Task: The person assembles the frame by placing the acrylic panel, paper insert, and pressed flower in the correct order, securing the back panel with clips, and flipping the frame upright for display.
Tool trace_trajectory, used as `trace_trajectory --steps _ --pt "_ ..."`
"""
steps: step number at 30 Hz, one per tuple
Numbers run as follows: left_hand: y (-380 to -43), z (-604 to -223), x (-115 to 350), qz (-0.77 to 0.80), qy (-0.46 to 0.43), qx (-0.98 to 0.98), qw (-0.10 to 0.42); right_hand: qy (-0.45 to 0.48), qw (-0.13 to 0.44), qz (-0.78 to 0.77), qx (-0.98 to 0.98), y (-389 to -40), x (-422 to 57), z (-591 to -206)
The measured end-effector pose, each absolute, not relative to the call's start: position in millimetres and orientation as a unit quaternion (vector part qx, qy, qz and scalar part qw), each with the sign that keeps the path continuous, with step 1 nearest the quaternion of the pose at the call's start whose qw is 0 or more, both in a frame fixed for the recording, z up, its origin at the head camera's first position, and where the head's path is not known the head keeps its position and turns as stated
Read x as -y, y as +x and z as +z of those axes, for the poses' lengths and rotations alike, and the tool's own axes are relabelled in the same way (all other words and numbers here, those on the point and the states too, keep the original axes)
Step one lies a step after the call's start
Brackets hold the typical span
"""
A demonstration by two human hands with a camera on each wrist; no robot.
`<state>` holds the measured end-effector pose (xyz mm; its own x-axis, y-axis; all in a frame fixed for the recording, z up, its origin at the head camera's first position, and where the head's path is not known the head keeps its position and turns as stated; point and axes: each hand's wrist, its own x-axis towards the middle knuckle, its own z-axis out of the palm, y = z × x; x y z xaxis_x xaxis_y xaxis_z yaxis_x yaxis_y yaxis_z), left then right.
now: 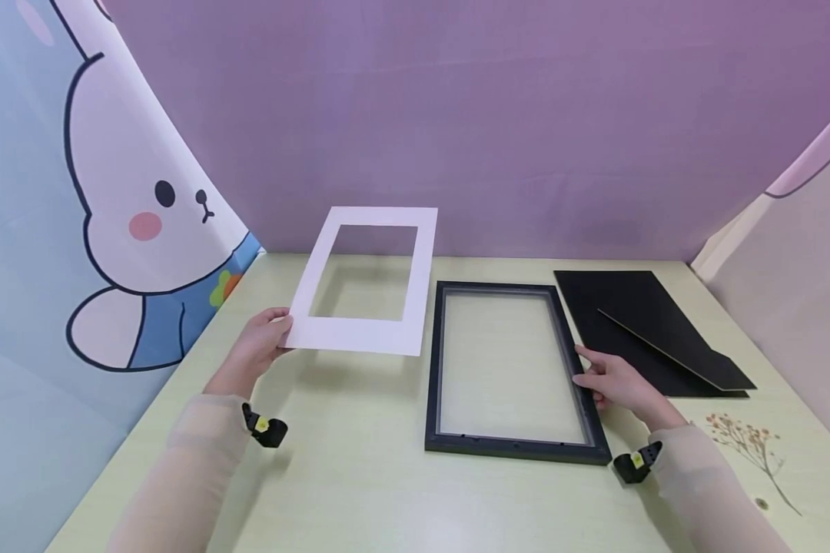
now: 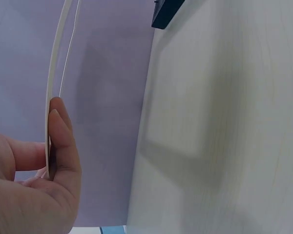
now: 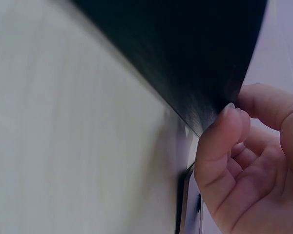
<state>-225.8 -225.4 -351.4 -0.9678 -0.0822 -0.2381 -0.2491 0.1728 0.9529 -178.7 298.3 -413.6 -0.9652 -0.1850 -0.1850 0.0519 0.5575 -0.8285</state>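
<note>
My left hand (image 1: 254,344) pinches a white picture mat (image 1: 354,336) at its lower left corner. The mat is held up off the table at left of centre, with its shadow below. In the left wrist view the thin mat (image 2: 52,63) appears edge-on between thumb and fingers. To its right is a black picture frame (image 1: 519,447), through whose opening the tabletop shows. The right hand (image 1: 621,384) grips the frame's right side between thumb and fingers. From the right wrist, the frame's dark side (image 3: 180,44) fills the upper middle, fingertips at its edge.
A black backing board (image 1: 615,307) with a raised flap (image 1: 678,357) lies right of the frame. Nearer me is a dried flower sprig (image 1: 750,442), with a small round piece (image 1: 761,504) beside it. A purple cloth (image 1: 491,138) borders the table's far edge.
</note>
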Motion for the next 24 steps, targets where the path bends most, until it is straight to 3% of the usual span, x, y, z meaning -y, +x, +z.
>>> trace_trajectory --steps 24 --pt "-227.8 -362.7 184.8 0.649 -0.104 -0.748 0.091 -0.035 0.127 -0.467 -0.874 -179.6 -298.8 -414.3"
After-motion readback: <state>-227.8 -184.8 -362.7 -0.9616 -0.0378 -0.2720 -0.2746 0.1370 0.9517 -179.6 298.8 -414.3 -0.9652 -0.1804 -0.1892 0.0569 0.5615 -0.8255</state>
